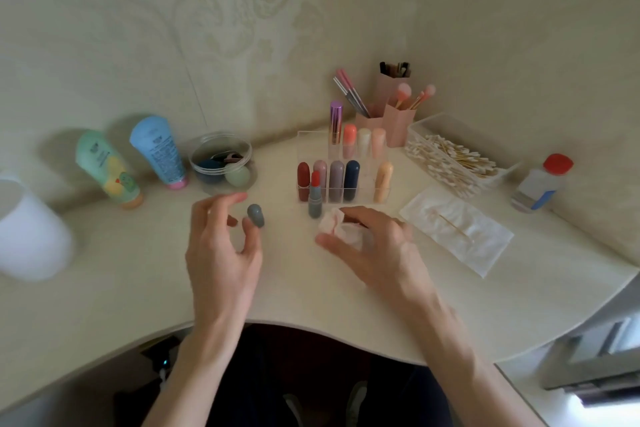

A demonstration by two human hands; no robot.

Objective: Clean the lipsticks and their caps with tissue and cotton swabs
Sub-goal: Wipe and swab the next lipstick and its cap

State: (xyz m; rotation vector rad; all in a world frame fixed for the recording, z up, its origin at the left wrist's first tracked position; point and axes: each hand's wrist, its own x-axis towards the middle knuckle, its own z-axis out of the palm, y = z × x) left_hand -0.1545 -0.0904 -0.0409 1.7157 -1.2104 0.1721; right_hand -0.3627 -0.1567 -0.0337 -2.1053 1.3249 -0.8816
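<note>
An uncapped lipstick [314,199] with a grey base and a red tip stands upright on the desk, just in front of the clear organizer [341,189]. Its grey cap [256,215] stands to the left. My left hand [221,246] hovers beside the cap with loosely spread fingers, one fingertip at or almost touching it, not gripping it. My right hand [374,246] is to the right of the lipstick and holds a crumpled, pink-stained tissue [333,221] between thumb and fingers.
The organizer holds several capped lipsticks. A tray of cotton swabs [453,158] sits at the back right. A flat tissue [457,229] with one swab on it lies nearer, beside a red-capped bottle [540,184]. At the left are two tubes [159,152], a jar of sponges [223,163] and a white cup [31,229].
</note>
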